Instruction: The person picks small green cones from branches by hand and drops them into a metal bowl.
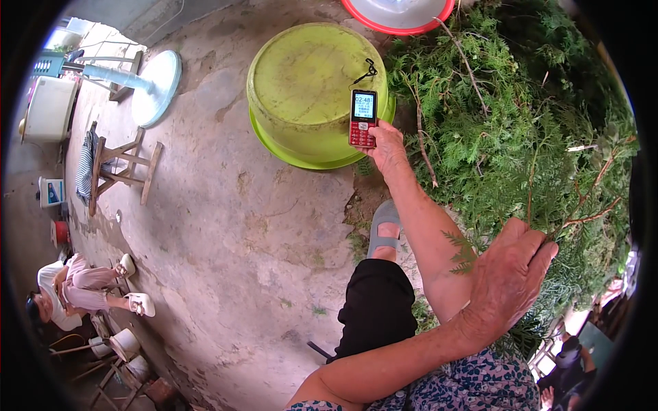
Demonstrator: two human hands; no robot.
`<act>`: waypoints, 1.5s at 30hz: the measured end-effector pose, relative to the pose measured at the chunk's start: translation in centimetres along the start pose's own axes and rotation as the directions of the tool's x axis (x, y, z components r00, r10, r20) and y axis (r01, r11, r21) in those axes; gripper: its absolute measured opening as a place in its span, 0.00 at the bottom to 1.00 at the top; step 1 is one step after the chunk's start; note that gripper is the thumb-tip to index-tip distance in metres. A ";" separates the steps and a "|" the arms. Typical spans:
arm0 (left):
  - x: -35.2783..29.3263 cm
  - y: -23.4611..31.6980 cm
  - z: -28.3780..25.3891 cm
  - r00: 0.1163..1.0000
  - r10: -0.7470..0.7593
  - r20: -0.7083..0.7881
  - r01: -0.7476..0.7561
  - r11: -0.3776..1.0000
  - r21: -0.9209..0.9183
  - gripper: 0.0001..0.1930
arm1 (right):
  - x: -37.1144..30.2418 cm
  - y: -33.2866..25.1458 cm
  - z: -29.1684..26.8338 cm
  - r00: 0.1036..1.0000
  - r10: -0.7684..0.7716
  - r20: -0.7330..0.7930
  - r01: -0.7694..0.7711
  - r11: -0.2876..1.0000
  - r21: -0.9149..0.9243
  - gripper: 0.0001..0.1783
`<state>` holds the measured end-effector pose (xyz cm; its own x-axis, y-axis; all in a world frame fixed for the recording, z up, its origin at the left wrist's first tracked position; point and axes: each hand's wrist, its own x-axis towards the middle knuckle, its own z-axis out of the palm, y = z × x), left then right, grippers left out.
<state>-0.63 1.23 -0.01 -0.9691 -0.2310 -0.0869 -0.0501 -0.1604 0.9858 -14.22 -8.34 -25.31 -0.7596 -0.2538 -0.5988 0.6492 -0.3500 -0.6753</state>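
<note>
My right hand [388, 147] reaches out and grips a red and black keypad mobile phone [363, 118] with its screen lit. The thumb lies over the keys. Its black strap [369, 70] trails over the upturned yellow-green basin [312, 72] just beyond. Crossing over my right forearm, my left hand [504, 277] has its fingers curled around a feathery green sprig [460, 255]; part of the sprig is hidden by the hand. Beside it, a large heap of cut evergreen branches [473, 103] fills the right side, with brown twigs sticking out.
A red-rimmed basin [404, 15] stands at the far side. To the left are a pale blue round stand base [164, 88], a wooden stool [123, 164] and a seated person [75, 288]. Buckets [125, 344] sit lower left. My foot in a grey shoe [385, 229] is on the concrete floor.
</note>
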 end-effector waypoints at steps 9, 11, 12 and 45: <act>0.0 -0.1 0.2 1.000 0.008 0.005 -0.008 1.000 0.009 0.07 | -0.4 -0.4 0.3 0.999 0.003 -0.032 -0.005 0.998 -0.056 0.17; 0.0 -0.1 0.2 1.000 0.014 -0.005 -0.014 1.000 0.004 0.07 | -0.4 -0.4 0.5 0.999 0.006 -0.047 -0.007 1.000 -0.029 0.15; 0.0 -0.2 0.1 1.000 0.013 -0.006 -0.013 1.000 0.004 0.07 | -0.5 -0.4 0.4 1.000 0.013 -0.024 -0.015 0.998 -0.059 0.17; 0.6 -0.2 -0.6 0.981 0.168 -0.092 -0.164 0.985 0.050 0.07 | -5.7 -3.1 -3.8 0.993 -0.100 0.061 0.116 0.920 -0.374 0.23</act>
<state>-1.03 0.56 -0.35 -0.9374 -0.3417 0.0676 0.0978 -0.0719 0.9926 -11.69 -2.40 -21.43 -0.8218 -0.2719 -0.5006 0.5236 -0.0142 -0.8518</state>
